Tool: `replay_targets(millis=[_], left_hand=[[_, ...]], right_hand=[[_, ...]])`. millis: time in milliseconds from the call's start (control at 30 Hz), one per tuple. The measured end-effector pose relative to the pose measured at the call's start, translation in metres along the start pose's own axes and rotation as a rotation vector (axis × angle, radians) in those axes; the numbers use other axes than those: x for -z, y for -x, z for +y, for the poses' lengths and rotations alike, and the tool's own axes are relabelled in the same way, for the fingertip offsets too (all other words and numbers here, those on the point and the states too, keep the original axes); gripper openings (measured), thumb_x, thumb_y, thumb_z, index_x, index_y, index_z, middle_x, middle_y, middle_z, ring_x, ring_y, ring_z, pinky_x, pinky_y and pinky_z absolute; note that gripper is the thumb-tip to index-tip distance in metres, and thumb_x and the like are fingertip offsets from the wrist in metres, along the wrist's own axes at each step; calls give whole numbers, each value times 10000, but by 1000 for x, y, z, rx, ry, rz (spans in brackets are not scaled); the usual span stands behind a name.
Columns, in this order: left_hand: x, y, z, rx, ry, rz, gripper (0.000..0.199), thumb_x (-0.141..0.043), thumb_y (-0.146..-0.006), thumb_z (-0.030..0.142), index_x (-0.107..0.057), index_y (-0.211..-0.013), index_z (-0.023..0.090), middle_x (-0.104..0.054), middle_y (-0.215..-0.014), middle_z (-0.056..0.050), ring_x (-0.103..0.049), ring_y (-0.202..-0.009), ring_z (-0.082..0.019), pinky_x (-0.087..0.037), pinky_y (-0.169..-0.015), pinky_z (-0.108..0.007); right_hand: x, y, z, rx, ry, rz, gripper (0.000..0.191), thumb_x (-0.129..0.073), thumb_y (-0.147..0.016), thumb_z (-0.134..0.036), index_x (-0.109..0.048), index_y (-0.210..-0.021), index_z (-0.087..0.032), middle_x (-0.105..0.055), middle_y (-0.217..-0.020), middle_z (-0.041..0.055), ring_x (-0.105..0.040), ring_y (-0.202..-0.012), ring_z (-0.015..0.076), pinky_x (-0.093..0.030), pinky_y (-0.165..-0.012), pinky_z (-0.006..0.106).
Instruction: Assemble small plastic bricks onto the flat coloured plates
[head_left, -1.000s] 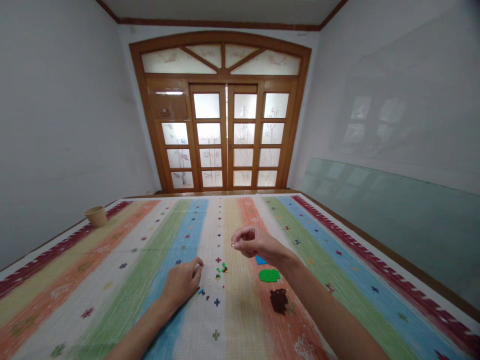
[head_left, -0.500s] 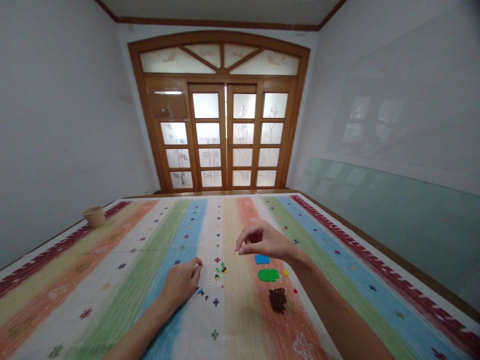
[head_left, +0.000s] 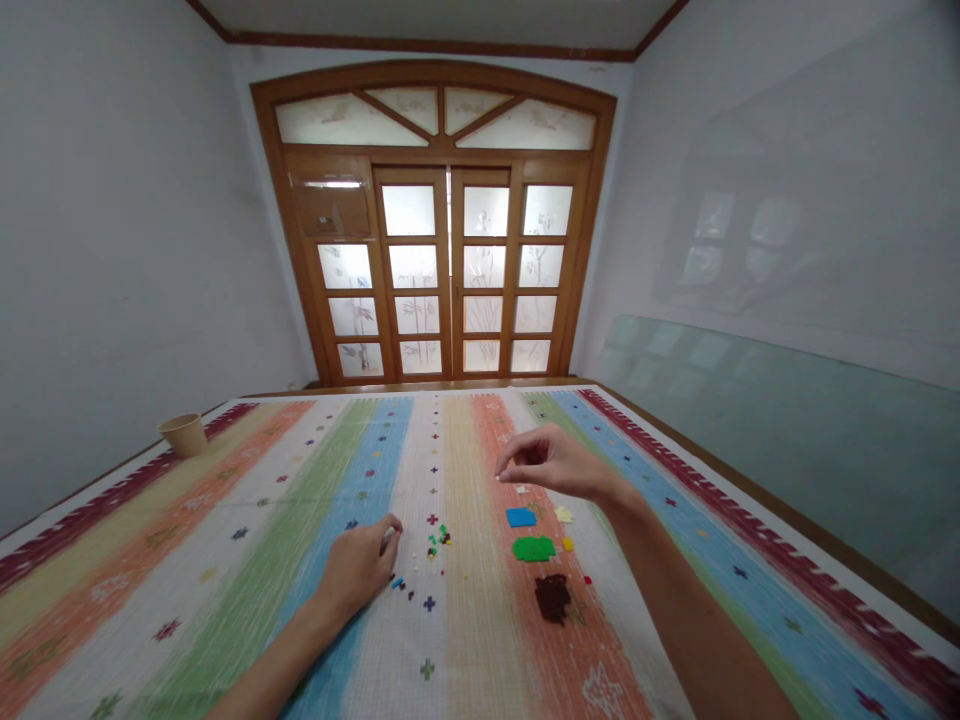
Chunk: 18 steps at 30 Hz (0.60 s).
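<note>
My right hand (head_left: 551, 460) hovers above the orange stripe, thumb and forefinger pinching a tiny white piece (head_left: 497, 478). Just below it lies a small group of white pieces (head_left: 522, 489). Nearer to me come blue pieces (head_left: 521, 517), a green cluster (head_left: 534, 548) and a dark brown cluster (head_left: 553, 598). Pale yellow bits (head_left: 563, 514), a yellow bit (head_left: 568, 544) and a red bit (head_left: 588, 580) lie beside these. My left hand (head_left: 360, 562) rests curled on the cloth, something whitish at its fingers that I cannot make out. Mixed green and dark bits (head_left: 441, 540) are scattered to its right.
A striped cloth (head_left: 300, 520) covers the table. A tan paper cup (head_left: 184, 436) stands at the far left edge. Blue and brown bits (head_left: 398, 583) lie by my left fingertips. A glass panel (head_left: 750, 380) leans along the right wall, and wooden doors (head_left: 450, 270) stand beyond.
My right hand has moved to the right and farther away with the tiny white piece, uncovering the white group and pale yellow bits. My left hand has stayed in place.
</note>
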<state>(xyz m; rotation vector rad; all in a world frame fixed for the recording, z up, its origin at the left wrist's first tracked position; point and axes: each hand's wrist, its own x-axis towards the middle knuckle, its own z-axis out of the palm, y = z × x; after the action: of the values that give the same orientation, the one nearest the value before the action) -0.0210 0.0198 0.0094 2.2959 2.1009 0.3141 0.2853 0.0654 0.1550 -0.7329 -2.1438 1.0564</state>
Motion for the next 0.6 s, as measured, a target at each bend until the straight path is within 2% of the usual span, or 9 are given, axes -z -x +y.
replay_targets(millis=[200,433,600], left_hand=[[0,0,0,-5,-3,13,264,-426,-981,316,-664,-1073,248,-696,-716,-18,-672,-754,-202,-386,-671,-274],[-1,0,-1,5,-4,14,242,-440,-976,312,-658,-1064,251,-705,-737,-15,-674,-764,-195,-383,-674,-268],[-2,0,-1,-2,-9,12,240,-436,-977,309,-651,-1065,248,-714,-756,-24,-678,-789,-212,-387,-677,-273]], right_hand=[[19,4,11,-95,168,-13,237,-734,-753,-392,-741,-765,-155,-495,-524,-41,-378,-498,85,-279,-469,227],[32,4,30,-251,493,-25,113,-688,-724,-231,-761,-739,-146,-570,-544,-9,-476,-518,96,-328,-488,212],[37,2,53,-407,456,-140,163,-668,-700,-231,-767,-780,-128,-591,-537,-6,-511,-453,98,-371,-443,196]])
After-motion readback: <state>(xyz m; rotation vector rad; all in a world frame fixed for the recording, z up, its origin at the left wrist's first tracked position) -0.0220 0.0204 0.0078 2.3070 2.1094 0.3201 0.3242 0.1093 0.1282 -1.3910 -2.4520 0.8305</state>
